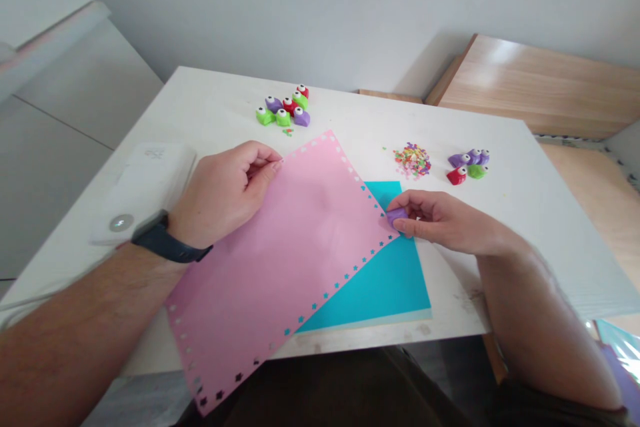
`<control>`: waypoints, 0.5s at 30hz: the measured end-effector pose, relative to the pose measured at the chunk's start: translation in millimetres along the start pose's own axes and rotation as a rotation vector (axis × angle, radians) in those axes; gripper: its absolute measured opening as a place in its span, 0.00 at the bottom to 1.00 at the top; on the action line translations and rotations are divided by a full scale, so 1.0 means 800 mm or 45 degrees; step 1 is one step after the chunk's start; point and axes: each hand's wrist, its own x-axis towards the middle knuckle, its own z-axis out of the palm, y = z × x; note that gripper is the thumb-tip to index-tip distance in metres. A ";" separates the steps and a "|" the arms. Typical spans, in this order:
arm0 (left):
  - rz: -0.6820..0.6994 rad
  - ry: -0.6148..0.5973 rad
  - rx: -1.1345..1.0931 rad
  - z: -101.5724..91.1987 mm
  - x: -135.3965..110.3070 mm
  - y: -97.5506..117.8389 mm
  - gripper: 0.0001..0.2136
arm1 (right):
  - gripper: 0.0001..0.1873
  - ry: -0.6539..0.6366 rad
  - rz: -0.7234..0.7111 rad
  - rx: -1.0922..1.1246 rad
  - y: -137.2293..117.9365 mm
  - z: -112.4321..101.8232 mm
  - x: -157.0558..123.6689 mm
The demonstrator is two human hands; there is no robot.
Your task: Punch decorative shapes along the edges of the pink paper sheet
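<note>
A pink sheet of paper (300, 240) with shapes punched along its edges lies at an angle across the table front. My left hand (230, 187) pinches its upper left edge between thumb and fingers. At the sheet's right corner my right hand (440, 219) grips a purple craft punch (397, 217), which sits against the paper edge. Beneath the pink sheet are blue sheets (370, 287), partly covered. The lower corner of the pink sheet hangs past the table's front edge.
Several coloured punches (290, 107) stand at the back, and more punches (467, 163) at the right. A pile of paper confetti (413, 160) lies between them. A white device (143, 190) with a cable is at the left. Wooden boards (530, 80) stand behind.
</note>
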 end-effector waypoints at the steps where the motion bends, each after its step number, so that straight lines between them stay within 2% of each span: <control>1: -0.006 0.005 0.001 0.000 0.000 -0.001 0.12 | 0.22 0.003 0.005 -0.006 0.000 0.000 0.000; 15: -0.026 0.006 0.013 0.000 0.001 0.001 0.13 | 0.22 0.046 0.008 -0.035 0.000 0.002 -0.001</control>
